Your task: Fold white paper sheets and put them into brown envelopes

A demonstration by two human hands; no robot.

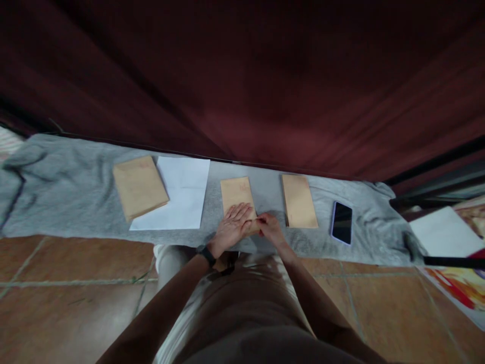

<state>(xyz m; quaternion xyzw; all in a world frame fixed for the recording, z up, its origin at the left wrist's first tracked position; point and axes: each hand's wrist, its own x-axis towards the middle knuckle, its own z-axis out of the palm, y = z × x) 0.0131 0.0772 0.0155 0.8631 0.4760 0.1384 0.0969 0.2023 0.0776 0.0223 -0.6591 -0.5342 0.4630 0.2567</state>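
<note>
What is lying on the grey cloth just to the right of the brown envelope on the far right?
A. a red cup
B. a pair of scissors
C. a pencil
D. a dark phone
D: a flat dark rectangular phone with a pale edge lies on the grey cloth, just right of the rightmost brown paper envelope, apart from both hands.

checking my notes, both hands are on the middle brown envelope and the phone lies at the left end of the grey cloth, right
Not quite. The head view shows the phone at the right end of the grey cloth. The left hand and right hand are on the middle brown envelope.
</note>
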